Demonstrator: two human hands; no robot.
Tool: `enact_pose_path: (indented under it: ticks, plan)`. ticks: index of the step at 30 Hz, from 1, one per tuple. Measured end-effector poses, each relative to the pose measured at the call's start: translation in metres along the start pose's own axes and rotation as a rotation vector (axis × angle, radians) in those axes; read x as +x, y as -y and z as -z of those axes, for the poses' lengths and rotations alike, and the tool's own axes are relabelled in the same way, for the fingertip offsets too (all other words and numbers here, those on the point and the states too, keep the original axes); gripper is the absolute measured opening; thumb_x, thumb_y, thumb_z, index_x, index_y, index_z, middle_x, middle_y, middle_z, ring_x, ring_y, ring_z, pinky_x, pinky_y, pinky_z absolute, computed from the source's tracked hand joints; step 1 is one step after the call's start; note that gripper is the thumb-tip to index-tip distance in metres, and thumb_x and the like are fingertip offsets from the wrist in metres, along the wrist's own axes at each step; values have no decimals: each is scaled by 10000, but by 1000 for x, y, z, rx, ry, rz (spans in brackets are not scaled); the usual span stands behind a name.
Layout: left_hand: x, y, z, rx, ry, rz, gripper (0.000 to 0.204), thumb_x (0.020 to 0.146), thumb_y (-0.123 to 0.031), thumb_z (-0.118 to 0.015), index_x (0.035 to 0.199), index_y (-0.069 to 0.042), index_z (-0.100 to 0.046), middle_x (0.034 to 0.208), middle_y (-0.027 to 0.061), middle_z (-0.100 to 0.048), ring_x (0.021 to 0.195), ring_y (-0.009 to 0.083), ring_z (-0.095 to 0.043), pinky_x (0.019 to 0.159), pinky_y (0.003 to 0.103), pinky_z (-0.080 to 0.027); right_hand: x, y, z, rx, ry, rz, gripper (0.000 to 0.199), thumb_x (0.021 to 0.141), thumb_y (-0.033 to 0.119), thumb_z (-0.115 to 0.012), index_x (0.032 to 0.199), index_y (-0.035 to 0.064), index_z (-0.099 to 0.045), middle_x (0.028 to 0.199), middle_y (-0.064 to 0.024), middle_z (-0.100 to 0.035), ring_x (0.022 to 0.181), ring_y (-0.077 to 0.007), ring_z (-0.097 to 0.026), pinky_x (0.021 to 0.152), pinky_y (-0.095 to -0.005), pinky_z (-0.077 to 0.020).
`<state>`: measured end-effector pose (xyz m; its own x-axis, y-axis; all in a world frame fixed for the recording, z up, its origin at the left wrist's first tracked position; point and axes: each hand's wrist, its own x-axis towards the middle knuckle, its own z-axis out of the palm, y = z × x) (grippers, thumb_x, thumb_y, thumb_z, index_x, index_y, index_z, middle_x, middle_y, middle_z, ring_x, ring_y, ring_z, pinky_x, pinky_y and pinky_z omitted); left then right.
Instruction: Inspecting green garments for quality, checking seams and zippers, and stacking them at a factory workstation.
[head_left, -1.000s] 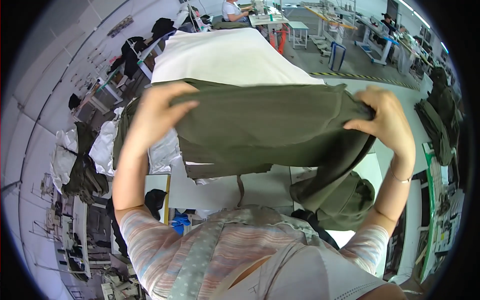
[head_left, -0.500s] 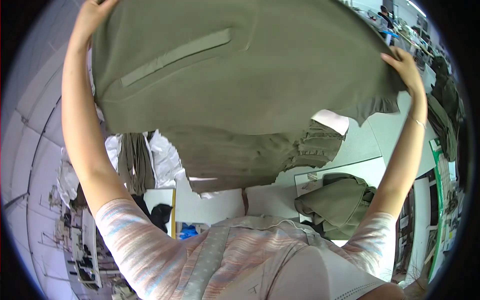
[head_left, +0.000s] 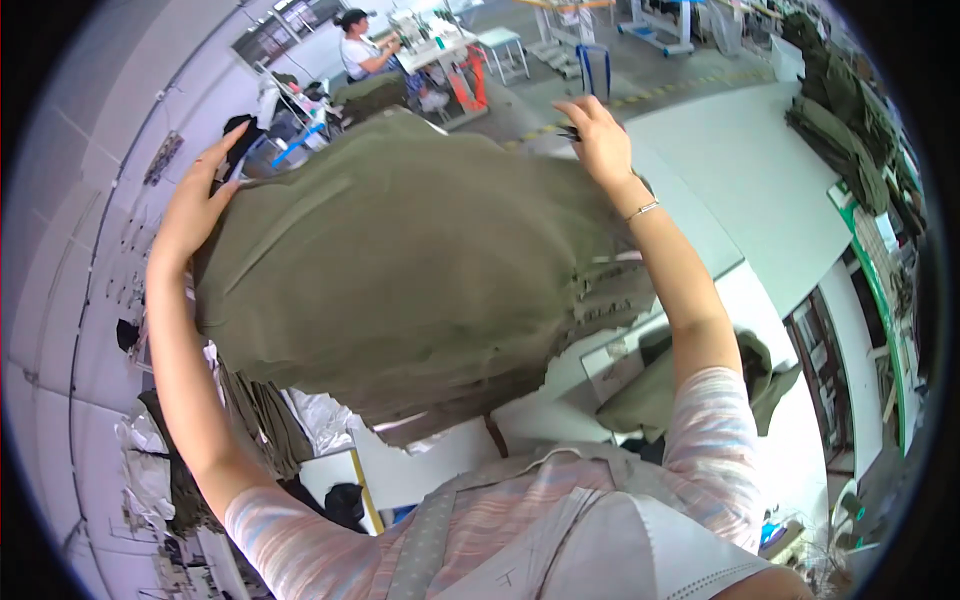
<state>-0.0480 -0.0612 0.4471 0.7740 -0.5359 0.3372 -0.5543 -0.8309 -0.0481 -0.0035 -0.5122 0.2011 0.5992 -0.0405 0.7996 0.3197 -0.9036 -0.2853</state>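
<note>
Head view shows you the long white worktop (head_left: 760,190) running away from you toward the far end of the workshop, and it carries nothing of what you hold: the large olive-green woven fabric garment (head_left: 400,270) hangs in the air in front of your chest, clear of the worktop's near edge. You have it stretched wide between both arms, which looks like a way to spread the cloth flat so that its face and long seam line can be looked over. Its lower edge sags in loose folds, since only the top is supported.

A smaller heap of olive-green folded garments (head_left: 835,110) sits along the worktop's far right edge, and another crumpled olive-green piece (head_left: 660,385) lies below the near right corner, well apart from your hands.

Your left hand (head_left: 195,205) lies on the garment's upper left corner, its fingers spread and the thumb behind the cloth, pinching the edge. Your right hand (head_left: 598,140) grips the upper right corner, its fingers pressed together over the fabric.

A person at a sewing machine (head_left: 365,50) works far off.
</note>
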Motion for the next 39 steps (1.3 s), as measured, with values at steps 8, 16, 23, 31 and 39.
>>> enact_pose_path:
  ticks: [8,16,23,31,39]
  plan:
    - [-43,-102,14,197,-80,-182,429,938,-185,-482,1326,-3,-469,1363,150,-480,1305,261,-394,1081,357,-277,-94,-9,56,81,-328,-279,148,762,92,-687,902,87,-638,744,-31,-585,654,-147,-563,581,-296,-463]
    - [-81,-335,-203,-294,452,-816,779,740,-327,-729,1394,-136,-352,1370,129,-425,1286,327,-361,1025,511,-278,-352,8,169,649,-820,-1276,184,928,265,-582,885,89,-615,650,66,-480,510,-34,-377,455,-199,-297]
    - [-107,-420,-444,-513,456,-691,537,818,-60,-575,1339,-112,-454,1324,170,-496,1205,369,-475,973,433,-416,-438,70,222,612,-806,-1390,368,997,363,-412,873,75,-605,614,41,-452,490,-43,-342,441,-201,-252]
    - [-136,-306,-378,-2355,644,603,418,921,-144,-424,1312,-1,-456,1321,149,-503,1247,291,-449,1075,442,-317,-426,70,229,739,-524,-1359,390,1014,392,-331,992,72,-554,576,28,-421,441,-52,-299,417,-200,-232]
    - [-258,-236,-388,-2470,462,723,392,911,-152,-437,1282,-34,-481,1325,126,-501,1270,276,-427,1103,457,-276,-388,69,146,1092,76,-1458,374,1008,403,-333,978,75,-510,629,27,-454,465,-45,-310,416,-202,-238]
